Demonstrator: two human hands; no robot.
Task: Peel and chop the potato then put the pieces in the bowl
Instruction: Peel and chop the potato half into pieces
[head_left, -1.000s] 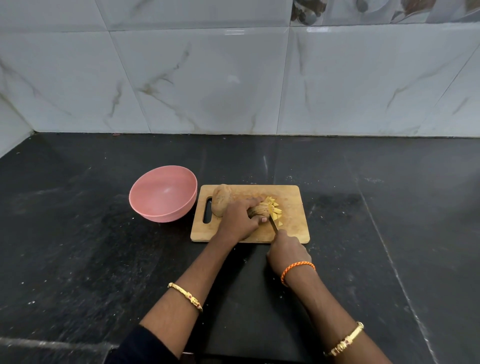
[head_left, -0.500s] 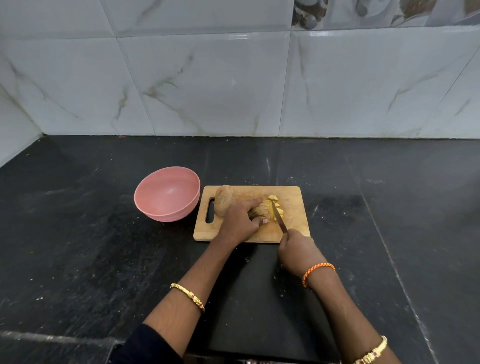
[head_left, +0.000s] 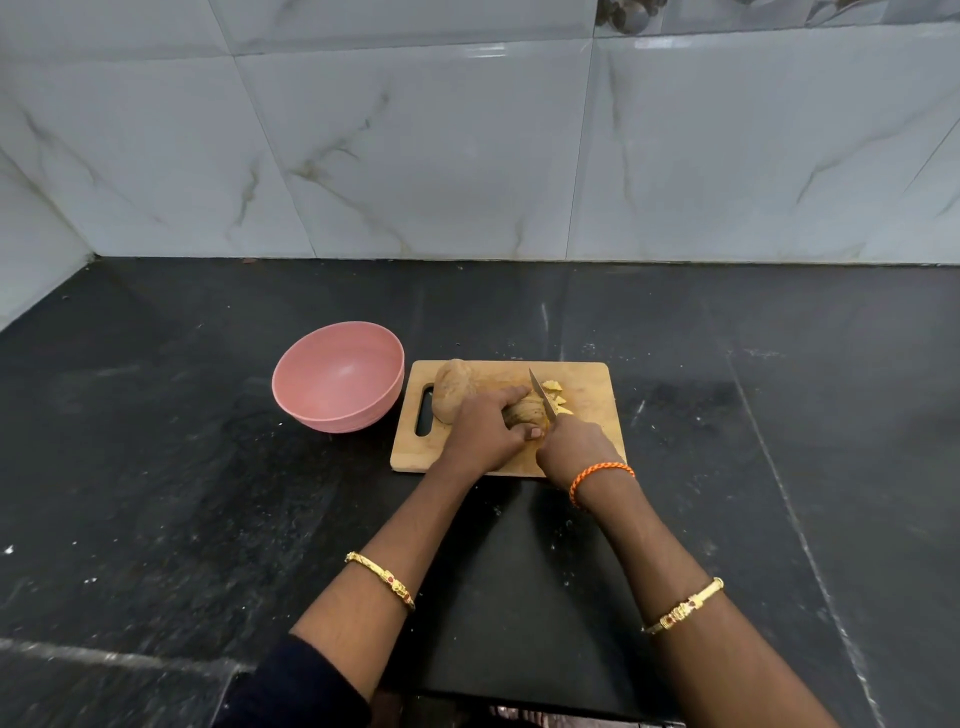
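On the wooden cutting board (head_left: 589, 382) my left hand (head_left: 485, 428) presses down on a brown potato piece (head_left: 522, 413), its skin still on. My right hand (head_left: 574, 449) grips a knife (head_left: 540, 397) whose blade stands against the right end of that piece. Several yellow cut pieces (head_left: 556, 397) lie just right of the blade. A second brown potato piece (head_left: 452, 389) rests at the board's left end near the handle slot. The pink bowl (head_left: 337, 376) sits left of the board and holds nothing.
The board lies on a black stone counter (head_left: 779, 441). A white marble-tiled wall (head_left: 467, 156) runs along the back and the left corner. A darker mat (head_left: 519, 597) lies on the counter under my forearms.
My right hand has moved forward and left onto the board, bringing the knife blade back against the potato piece. My left hand stays on the potato.
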